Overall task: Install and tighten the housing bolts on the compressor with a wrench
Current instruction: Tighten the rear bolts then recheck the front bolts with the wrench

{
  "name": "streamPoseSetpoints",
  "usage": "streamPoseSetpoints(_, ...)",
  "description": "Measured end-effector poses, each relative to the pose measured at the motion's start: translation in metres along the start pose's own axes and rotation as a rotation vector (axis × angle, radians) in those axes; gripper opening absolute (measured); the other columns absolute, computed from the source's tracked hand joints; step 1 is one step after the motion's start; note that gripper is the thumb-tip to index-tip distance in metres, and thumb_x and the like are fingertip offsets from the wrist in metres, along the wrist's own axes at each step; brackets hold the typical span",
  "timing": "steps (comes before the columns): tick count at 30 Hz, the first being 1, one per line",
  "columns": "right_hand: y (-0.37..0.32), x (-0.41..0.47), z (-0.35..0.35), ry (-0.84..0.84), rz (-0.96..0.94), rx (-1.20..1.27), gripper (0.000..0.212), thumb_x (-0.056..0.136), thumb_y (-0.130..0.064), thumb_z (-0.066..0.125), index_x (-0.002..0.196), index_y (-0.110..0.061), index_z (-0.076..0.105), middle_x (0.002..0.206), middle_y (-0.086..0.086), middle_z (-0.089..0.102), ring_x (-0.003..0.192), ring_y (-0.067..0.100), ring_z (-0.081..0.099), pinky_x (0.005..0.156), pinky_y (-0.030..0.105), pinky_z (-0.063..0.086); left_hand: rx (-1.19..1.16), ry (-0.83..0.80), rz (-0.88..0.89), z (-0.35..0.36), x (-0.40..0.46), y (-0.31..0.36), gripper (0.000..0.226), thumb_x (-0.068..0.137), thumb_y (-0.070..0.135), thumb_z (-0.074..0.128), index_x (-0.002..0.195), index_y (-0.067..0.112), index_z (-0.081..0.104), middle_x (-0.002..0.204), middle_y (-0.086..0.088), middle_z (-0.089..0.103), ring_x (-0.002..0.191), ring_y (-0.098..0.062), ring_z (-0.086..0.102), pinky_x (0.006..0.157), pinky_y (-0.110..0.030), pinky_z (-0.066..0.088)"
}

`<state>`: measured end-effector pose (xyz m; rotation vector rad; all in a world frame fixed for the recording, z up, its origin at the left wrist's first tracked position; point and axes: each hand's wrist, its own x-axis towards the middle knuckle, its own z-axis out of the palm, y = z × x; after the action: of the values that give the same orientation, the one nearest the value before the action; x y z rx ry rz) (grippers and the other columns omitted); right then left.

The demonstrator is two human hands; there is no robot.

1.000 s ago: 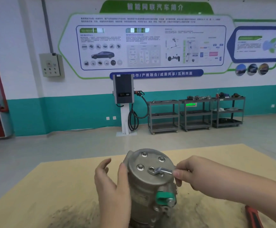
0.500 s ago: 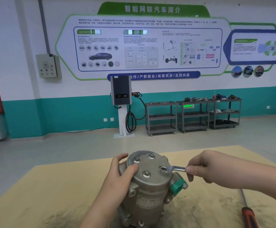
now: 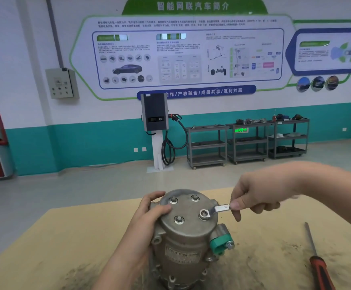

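A grey cast-metal cylindrical compressor (image 3: 183,237) was stood upright on a tan, scuffed tabletop (image 3: 65,243), its domed end housing turned towards the camera. Four hex-head steel housing bolts (image 3: 179,219) were seated in the housing face: two at the far edge, one at the near left and one at the near right. The ring end of a small silver steel wrench (image 3: 215,210) was fitted over the near-right bolt, and its flat shank, stamped with the number 10, was directed to the right. The shank was pinched by the right hand (image 3: 254,197) between the thumb and the curled forefinger, the remaining fingers being curled beneath it. The left hand (image 3: 149,214) was wrapped over the left shoulder of the housing, with the thumb laid across the housing face and the fingers curled round the far side, so that the body was gripped. A green plastic cap (image 3: 220,244) with a bolt beside it was seen on a port at the right flank of the compressor. A red-and-black-handled screwdriver (image 3: 316,260) was laid on the tabletop well to the right. Three grey metal shelf carts (image 3: 247,141) and a dark wall-side charging unit (image 3: 154,115) were ranged along the rear wall.
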<state>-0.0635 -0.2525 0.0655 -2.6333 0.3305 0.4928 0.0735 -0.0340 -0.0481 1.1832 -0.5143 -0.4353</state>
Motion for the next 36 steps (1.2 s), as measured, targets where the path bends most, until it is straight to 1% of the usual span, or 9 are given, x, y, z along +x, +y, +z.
streamPoseSetpoints(4, -0.006, 0.01, -0.02, -0.187, 0.057, 0.047, 0.027, 0.096, -0.044, 0.053, 0.091, -0.027, 0.073, 0.056, -0.006, 0.039, 0.049, 0.012, 0.031, 0.05, 0.022, 0.027, 0.07, 0.029, 0.013, 0.003, 0.001, -0.004, 0.028, 0.089, 0.009, 0.059, 0.109, 0.027, 0.063, 0.077, -0.003, 0.072, 0.065, -0.016, 0.067, 0.051, -0.026, 0.049)
streamPoseSetpoints(10, 0.0, 0.014, -0.013, -0.21, 0.053, 0.084, 0.032, 0.097, -0.046, 0.05, 0.092, -0.021, 0.069, 0.058, -0.005, 0.039, 0.048, 0.011, 0.033, 0.048, 0.021, 0.026, 0.06, 0.044, 0.031, 0.005, 0.001, -0.006, 0.028, 0.084, 0.008, 0.063, 0.109, 0.021, 0.061, 0.076, -0.002, 0.072, 0.064, -0.015, 0.067, 0.052, -0.026, 0.049)
streamPoseSetpoints(14, 0.005, 0.006, 0.017, 0.04, -0.041, -0.032, 0.039, 0.097, -0.053, 0.045, 0.078, -0.023, 0.062, 0.058, -0.01, 0.043, 0.049, 0.008, 0.035, 0.051, 0.019, 0.032, -0.089, 0.122, 0.056, 0.008, -0.005, -0.01, 0.042, 0.059, 0.017, 0.072, 0.099, 0.007, 0.06, 0.078, -0.008, 0.071, 0.065, -0.019, 0.068, 0.052, -0.028, 0.051)
streamPoseSetpoints(17, -0.003, -0.001, 0.031, 0.245, -0.097, -0.2, 0.04, 0.099, -0.051, 0.04, 0.075, -0.027, 0.058, 0.061, -0.01, 0.045, 0.044, 0.001, 0.04, 0.049, 0.013, 0.032, -0.159, 0.17, 0.086, 0.008, -0.007, -0.011, 0.04, 0.058, 0.014, 0.07, 0.095, 0.006, 0.059, 0.075, -0.008, 0.069, 0.064, -0.019, 0.067, 0.054, -0.029, 0.05)
streamPoseSetpoints(23, -0.007, -0.005, 0.053, 0.457, -0.106, -0.336, 0.035, 0.101, -0.05, 0.036, 0.08, -0.028, 0.052, 0.066, -0.006, 0.051, 0.059, 0.006, 0.046, 0.054, 0.025, 0.033, -0.212, 0.208, 0.091, 0.005, -0.008, -0.013, 0.037, 0.056, 0.014, 0.07, 0.091, 0.005, 0.06, 0.076, -0.011, 0.066, 0.064, -0.021, 0.065, 0.053, -0.029, 0.05)
streamPoseSetpoints(25, -0.003, -0.006, 0.055, 0.477, -0.104, -0.33, 0.035, 0.1, -0.052, 0.037, 0.081, -0.028, 0.054, 0.067, -0.007, 0.053, 0.059, 0.006, 0.048, 0.054, 0.025, 0.035, -0.207, 0.201, 0.056, 0.004, -0.005, -0.011, 0.038, 0.054, 0.016, 0.071, 0.089, 0.007, 0.06, 0.078, -0.013, 0.067, 0.066, -0.022, 0.065, 0.056, -0.032, 0.05)
streamPoseSetpoints(31, -0.004, -0.019, 0.028, 0.593, -0.169, 0.084, 0.036, 0.097, -0.05, 0.041, 0.073, -0.032, 0.061, 0.057, -0.01, 0.046, 0.045, 0.001, 0.041, 0.046, 0.014, 0.036, -0.098, 0.142, -0.005, 0.007, -0.001, -0.003, 0.045, 0.054, 0.021, 0.074, 0.095, 0.008, 0.061, 0.073, -0.006, 0.07, 0.063, -0.017, 0.068, 0.053, -0.028, 0.05)
streamPoseSetpoints(34, -0.014, -0.016, 0.054, 0.476, -0.173, 0.079, 0.034, 0.095, -0.054, 0.043, 0.07, -0.039, 0.061, 0.052, -0.013, 0.045, 0.046, 0.002, 0.039, 0.046, 0.013, 0.035, -0.098, 0.249, 0.041, 0.017, -0.007, -0.014, 0.03, 0.074, 0.011, 0.072, 0.101, 0.009, 0.06, 0.077, -0.005, 0.072, 0.066, -0.016, 0.07, 0.05, -0.025, 0.05)
streamPoseSetpoints(36, -0.019, -0.013, 0.072, 0.47, -0.168, 0.072, 0.038, 0.097, -0.05, 0.045, 0.066, -0.033, 0.06, 0.05, -0.013, 0.047, 0.046, 0.003, 0.04, 0.048, 0.014, 0.034, -0.055, 0.365, 0.104, 0.026, -0.019, -0.024, 0.02, 0.086, 0.011, 0.069, 0.101, 0.018, 0.057, 0.093, -0.001, 0.072, 0.079, -0.014, 0.071, 0.058, -0.023, 0.052)
